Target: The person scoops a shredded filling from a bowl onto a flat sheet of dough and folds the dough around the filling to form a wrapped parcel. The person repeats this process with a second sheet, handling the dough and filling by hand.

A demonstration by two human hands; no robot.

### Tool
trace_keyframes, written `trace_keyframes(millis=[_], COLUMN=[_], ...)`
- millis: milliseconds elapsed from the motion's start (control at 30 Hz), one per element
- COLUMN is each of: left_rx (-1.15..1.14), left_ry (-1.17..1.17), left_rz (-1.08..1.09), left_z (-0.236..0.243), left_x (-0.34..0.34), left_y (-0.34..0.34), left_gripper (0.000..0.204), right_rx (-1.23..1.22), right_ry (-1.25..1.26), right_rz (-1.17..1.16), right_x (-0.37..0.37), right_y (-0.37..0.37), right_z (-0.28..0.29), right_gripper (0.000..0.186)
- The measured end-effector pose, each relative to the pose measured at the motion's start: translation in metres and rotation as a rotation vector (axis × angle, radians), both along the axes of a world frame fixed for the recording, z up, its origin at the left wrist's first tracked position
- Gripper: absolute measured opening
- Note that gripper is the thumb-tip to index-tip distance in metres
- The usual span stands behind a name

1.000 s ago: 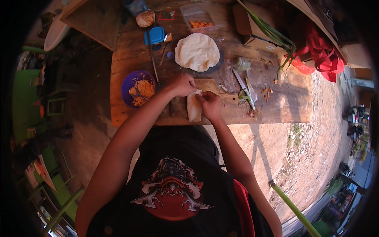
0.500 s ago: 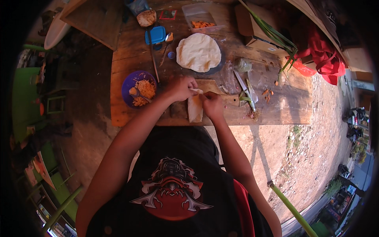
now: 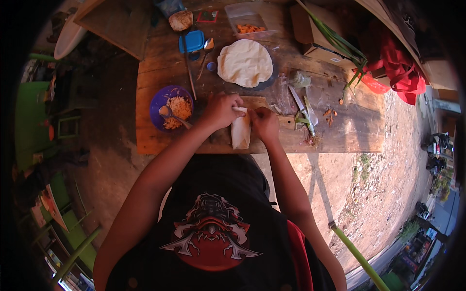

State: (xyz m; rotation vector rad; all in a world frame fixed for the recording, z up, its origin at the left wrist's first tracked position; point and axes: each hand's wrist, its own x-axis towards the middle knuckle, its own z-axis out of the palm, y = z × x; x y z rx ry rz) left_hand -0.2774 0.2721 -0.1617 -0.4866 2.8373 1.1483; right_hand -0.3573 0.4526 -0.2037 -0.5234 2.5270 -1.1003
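Note:
A pale, thin wrapper sheet point(image 3: 241, 132) lies folded into a narrow strip on a wooden cutting board point(image 3: 256, 102), its near end by the table's front edge. My left hand point(image 3: 223, 111) pinches the strip's far end at its left side, fingers bent over it. On the opposite side, my right hand point(image 3: 265, 124) is closed with its fingertips at the strip's upper right edge. Any filling inside is hidden. A purple bowl point(image 3: 155, 104) of crumbly orange-white filling point(image 3: 177, 107) with a spoon point(image 3: 166, 112) in it stands left of my left forearm.
Beyond the board, a stack of round wrappers point(image 3: 244, 63) rests on a dark plate. A knife point(image 3: 296, 98) and vegetable scraps point(image 3: 330, 116) lie to the right. A long-handled ladle point(image 3: 189, 68), blue lid point(image 3: 191, 41) and clear container point(image 3: 238, 18) sit farther back. A red bag point(image 3: 404, 77) hangs far right.
My right hand has shifted slightly right, its fingers drawing back from the strip's middle to its edge. The strip looks narrower and more evenly folded. My left hand has stayed nearly in place.

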Motion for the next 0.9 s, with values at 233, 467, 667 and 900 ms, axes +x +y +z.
trace_keyframes(millis=[233,467,667,900], left_rx=[-0.369,-0.478,-0.459,-0.466], left_ry=[0.384,0.438,0.485,0.404], left_rz=[-0.201,-0.317,-0.371,-0.423], left_z=[-0.02,-0.047,-0.053,-0.044], left_x=[0.042,0.059,0.059,0.057], left_y=[0.021,0.019,0.014,0.013], left_gripper=[0.026,0.022,0.023,0.031], right_rx=[0.001,-0.017,-0.063,-0.013], right_ry=[0.107,0.117,0.149,0.535], right_rz=[0.023,0.044,0.079,0.396], right_x=[0.002,0.005,0.011,0.047], right_y=[-0.001,0.0,0.009,0.059], right_z=[-0.008,-0.004,-0.001,0.017], right_gripper=[0.04,0.033,0.023,0.019])
